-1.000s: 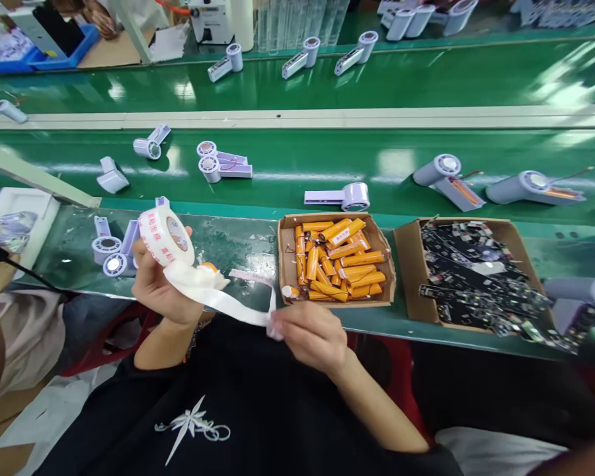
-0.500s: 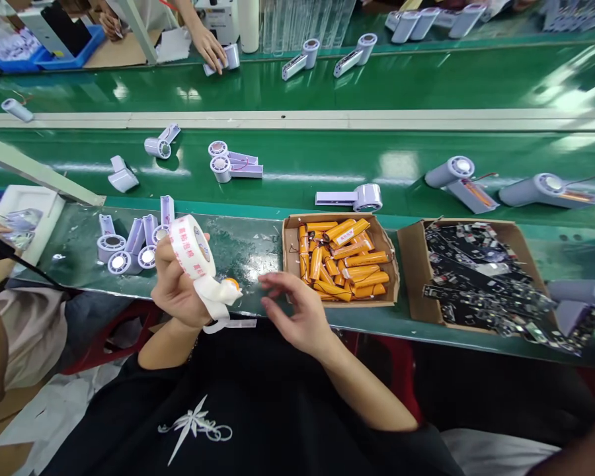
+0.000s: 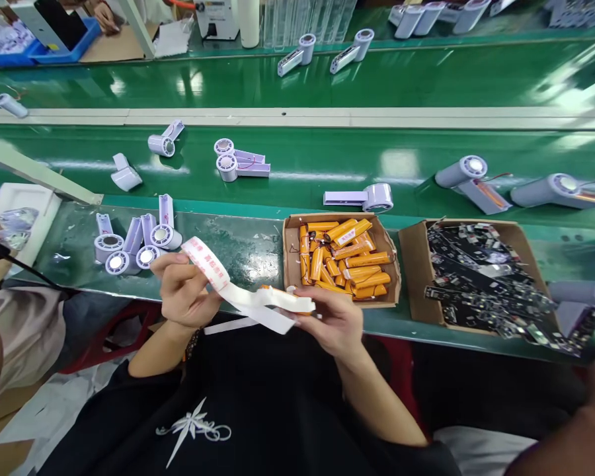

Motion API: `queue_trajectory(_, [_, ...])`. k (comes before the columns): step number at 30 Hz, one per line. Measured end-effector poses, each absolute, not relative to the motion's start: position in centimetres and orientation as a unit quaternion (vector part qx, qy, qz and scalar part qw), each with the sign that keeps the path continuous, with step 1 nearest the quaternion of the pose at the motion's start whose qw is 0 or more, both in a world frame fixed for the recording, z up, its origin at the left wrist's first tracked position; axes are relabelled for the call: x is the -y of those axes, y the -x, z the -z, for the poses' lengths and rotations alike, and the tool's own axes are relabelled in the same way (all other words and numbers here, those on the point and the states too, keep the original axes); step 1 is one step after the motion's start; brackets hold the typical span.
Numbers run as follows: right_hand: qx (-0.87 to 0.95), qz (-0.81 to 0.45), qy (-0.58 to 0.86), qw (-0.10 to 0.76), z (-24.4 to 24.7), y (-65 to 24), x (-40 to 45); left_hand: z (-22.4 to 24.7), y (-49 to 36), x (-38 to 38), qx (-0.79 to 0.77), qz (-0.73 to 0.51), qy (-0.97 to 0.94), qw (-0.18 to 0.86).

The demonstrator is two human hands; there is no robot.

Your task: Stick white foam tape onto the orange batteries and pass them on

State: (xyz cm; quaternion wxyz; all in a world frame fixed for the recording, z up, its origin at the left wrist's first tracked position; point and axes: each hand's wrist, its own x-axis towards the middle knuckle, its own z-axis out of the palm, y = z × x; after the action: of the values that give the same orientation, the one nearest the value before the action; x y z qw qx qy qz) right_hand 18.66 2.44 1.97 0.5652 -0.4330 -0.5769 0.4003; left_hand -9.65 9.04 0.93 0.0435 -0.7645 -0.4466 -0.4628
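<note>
In the head view my left hand (image 3: 186, 294) grips a roll of white double-sided tape (image 3: 207, 266) with red printing, tilted edge-up. A white strip (image 3: 242, 299) runs from the roll to the right, with loose backing paper (image 3: 272, 320) hanging under it. My right hand (image 3: 337, 320) pinches an orange-wrapped battery (image 3: 307, 314) at the strip's far end. White tape covers most of that battery, so only bits of orange show. Close behind my right hand sits a cardboard box (image 3: 395, 291) full of orange batteries (image 3: 369, 274).
Right of the batteries, another cardboard box (image 3: 416, 284) holds black circuit boards (image 3: 480, 271). Several lilac fan housings (image 3: 163, 236) stand left of my left hand; more, like one housing (image 3: 377, 197), lie on the green conveyor (image 3: 287, 178). Other people's arms show at both edges.
My right hand has closed on the taped battery. The tape roll has tipped and dropped slightly, and its strip now stretches rightward. A co-worker's hand has left the far belt.
</note>
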Motion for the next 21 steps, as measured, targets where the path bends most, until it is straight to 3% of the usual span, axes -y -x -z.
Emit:
queue_trajectory(3, [0.589,-0.367,0.445,0.566,-3.6,-21.3,-2.5,-1.7,9.5,-9.0,0.343,0.504,0.781,0.135])
queue_trajectory(9, [0.537,-0.381,0.487,0.574,-5.3,-19.7,-1.7,-2.3,8.6,-8.5,0.207,0.411,0.881,0.111])
queue_trajectory(15, [0.443,-0.346,0.482,0.672,-4.4,-12.6,-0.9,-3.2,6.6,-6.1,0.254,0.45,0.846,0.131])
queue_trajectory(18, [0.43,-0.351,0.463,0.691,-5.6,-15.1,-2.6,-3.5,6.4,-4.6,0.245,0.431,0.865,0.084])
queue_trajectory(21, [0.347,-0.245,0.422,0.801,-7.1,-21.7,-4.8,-3.1,9.0,-4.3,0.266,0.311,0.912,0.037])
